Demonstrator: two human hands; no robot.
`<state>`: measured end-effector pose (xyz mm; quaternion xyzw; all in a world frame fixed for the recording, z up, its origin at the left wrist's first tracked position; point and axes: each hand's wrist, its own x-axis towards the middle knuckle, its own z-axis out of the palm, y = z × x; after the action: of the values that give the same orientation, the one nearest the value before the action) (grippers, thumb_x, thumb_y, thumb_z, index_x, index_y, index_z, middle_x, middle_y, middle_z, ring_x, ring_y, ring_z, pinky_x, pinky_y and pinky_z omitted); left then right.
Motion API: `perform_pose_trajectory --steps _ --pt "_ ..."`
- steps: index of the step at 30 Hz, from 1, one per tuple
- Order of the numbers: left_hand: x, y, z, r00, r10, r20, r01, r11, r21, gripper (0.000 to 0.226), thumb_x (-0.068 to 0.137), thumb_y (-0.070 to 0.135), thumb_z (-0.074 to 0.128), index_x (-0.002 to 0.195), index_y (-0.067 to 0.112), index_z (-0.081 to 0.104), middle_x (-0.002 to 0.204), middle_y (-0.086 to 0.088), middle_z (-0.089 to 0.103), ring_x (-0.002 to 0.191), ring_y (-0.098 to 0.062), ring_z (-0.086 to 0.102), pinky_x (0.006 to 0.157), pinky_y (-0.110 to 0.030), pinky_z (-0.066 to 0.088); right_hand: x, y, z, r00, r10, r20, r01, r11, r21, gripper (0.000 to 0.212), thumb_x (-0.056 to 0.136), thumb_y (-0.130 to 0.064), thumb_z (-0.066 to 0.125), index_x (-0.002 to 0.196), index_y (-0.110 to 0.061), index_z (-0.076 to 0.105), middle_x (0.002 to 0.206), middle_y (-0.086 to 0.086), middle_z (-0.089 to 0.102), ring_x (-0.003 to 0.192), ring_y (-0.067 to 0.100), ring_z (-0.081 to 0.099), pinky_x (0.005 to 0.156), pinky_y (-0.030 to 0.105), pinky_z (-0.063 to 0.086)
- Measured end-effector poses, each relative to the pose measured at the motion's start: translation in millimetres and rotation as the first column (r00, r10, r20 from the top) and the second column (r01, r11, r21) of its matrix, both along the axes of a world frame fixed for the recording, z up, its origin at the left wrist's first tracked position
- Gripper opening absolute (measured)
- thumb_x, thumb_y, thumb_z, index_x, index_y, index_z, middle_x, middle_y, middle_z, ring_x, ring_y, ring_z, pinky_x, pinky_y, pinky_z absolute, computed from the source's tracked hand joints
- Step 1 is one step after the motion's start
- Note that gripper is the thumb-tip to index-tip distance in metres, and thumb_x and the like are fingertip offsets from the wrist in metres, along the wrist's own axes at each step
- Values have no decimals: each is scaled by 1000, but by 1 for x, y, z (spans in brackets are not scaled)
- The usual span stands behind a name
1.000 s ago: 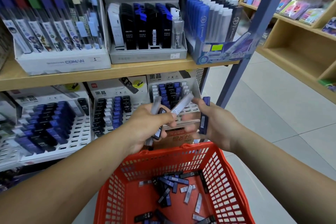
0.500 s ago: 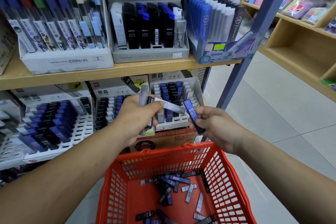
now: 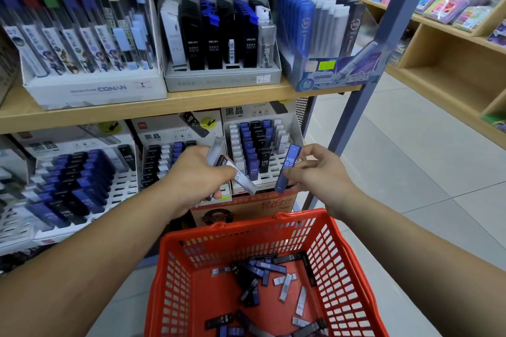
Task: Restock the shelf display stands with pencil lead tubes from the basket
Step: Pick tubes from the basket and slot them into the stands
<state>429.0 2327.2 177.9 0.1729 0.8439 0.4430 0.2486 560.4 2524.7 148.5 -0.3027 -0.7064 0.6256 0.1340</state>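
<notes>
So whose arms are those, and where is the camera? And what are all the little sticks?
There is no machine here, just a person. The camera sits on the person's head and looks forward and down, so you see their two arms as if they were your own. It is one picture from that one spot.

The left hand grips a bunch of pencil lead tubes. The right hand pinches one blue tube marked HB 0.7.

Below the hands is a red basket with more loose tubes lying in it. In front are wooden shelves with white display stands, where tubes stand in rows.
</notes>
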Motion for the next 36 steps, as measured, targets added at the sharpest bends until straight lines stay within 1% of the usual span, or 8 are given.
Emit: perform_pose_trajectory --steps 4,11,15,20,26,29,34,36 --pt "-3 -7 -3 1000 -17 -21 18 1000 19 11 93 19 72 101 11 69 63 -10 58 38 -9 54 37 -22 34 -13 -3 -5 999 -40 -1 40 979 198 8 92 -12 69 97 -13 63 86 4 76 79 24 76 76 45 65" --pt "-2 17 -1 1000 26 12 -28 979 200 4 97 23 72 100 21 73 54 -3 59 36 -11 49 38 -18 30 -38 21 -6 972 -216 -93 232 943 238 11 92 -11 70 95 -20 63 86 7 71 80 34 73 74 54 62" --pt "0 35 -2 998 56 23 -60 969 241 6 97 19 72 102 16 73 65 -9 59 35 -8 51 34 -15 33 -54 34 -2 981 -142 -130 176 934 311 33 87 -5 68 99 -33 55 79 12 73 74 34 73 70 51 62" --pt "-4 44 -6 996 88 -24 -79 961 263 8 96 21 73 103 17 73 62 -8 60 40 -13 55 35 -17 37 -74 49 -12 974 -59 -217 116 959 257 27 84 -11 69 92 -37 64 77 15 73 71 45 70 70 63 58" --pt "-4 50 -11 994 84 -65 -65 965 255 10 96 19 73 102 11 72 52 -6 58 38 -12 52 35 -17 37 -79 62 -19 965 28 -261 44 964 264 20 88 3 74 92 -16 69 84 24 68 70 20 63 68 35 54" --pt "-3 51 -13 994 73 -82 -52 971 235 9 95 19 74 99 11 72 54 -6 60 41 -12 56 36 -17 37 -83 69 -13 951 19 -308 60 967 247 22 85 4 76 88 -17 71 81 12 69 71 11 63 70 23 53" --pt "-5 55 -17 993 91 -78 -68 962 264 7 95 19 75 100 14 73 53 -9 60 43 -15 56 37 -19 39 -91 74 -24 969 97 -226 -8 932 362 20 86 -3 78 88 -24 75 84 1 76 74 13 70 71 27 55" --pt "-8 59 -18 989 118 -88 -89 954 286 7 94 17 75 99 13 73 51 -7 58 40 -15 54 37 -19 38 -96 76 -30 972 83 -218 16 909 416 24 86 -9 81 88 -32 75 93 -9 72 80 15 72 80 29 56"
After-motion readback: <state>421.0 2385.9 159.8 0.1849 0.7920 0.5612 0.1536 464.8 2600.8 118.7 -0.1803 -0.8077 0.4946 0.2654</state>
